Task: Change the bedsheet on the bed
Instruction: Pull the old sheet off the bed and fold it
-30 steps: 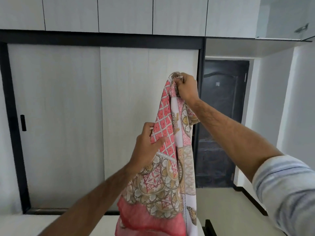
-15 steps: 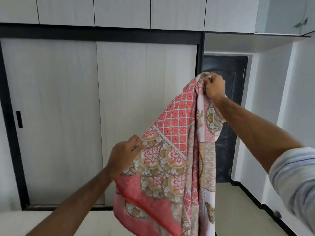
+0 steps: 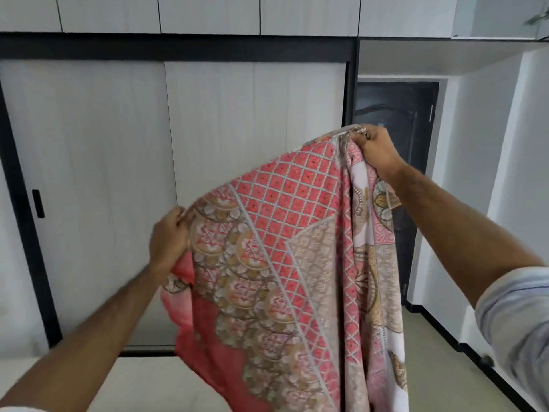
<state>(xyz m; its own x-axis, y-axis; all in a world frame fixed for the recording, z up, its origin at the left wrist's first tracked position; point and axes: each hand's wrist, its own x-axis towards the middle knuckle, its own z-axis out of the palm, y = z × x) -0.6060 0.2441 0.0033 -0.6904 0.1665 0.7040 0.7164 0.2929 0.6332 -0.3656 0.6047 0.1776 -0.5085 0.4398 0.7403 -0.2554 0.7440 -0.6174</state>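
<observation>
A red, pink and tan patterned bedsheet [image 3: 294, 263] hangs in the air in front of me, partly spread between my two hands. My right hand [image 3: 375, 150] grips its top corner, raised high on the right. My left hand [image 3: 169, 239] grips the sheet's left edge, lower and further left. The cloth drapes down past the bottom of the frame. A pale bare mattress surface [image 3: 142, 382] shows at the bottom left, under the hanging sheet.
A wardrobe with pale sliding doors [image 3: 104, 188] and a black frame fills the wall ahead. A dark door [image 3: 395, 120] stands at the right, behind the sheet. Beige floor [image 3: 433, 367] runs along the white right wall.
My hands have moved apart: the left one down and to the left, the right one to the right. The sheet has opened from a narrow hanging bundle into a wide spread.
</observation>
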